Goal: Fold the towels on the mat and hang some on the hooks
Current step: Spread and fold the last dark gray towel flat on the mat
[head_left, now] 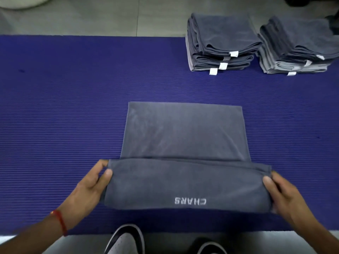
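A dark grey towel [183, 132] lies on the blue ribbed mat [64, 107], its far half flat. The near part is lifted and doubled over, with white lettering showing upside down. My left hand [91, 184] pinches the left end of that fold, thumb on top. At the right end, my right hand [282, 191] grips the fold the same way. No hooks are in view.
Two stacks of folded grey towels stand at the mat's far right, one stack [220, 43] nearer the middle and a second stack [297, 46] by the right edge. Grey tiled floor [110, 17] lies beyond the mat. My shoes [126, 241] are at its near edge.
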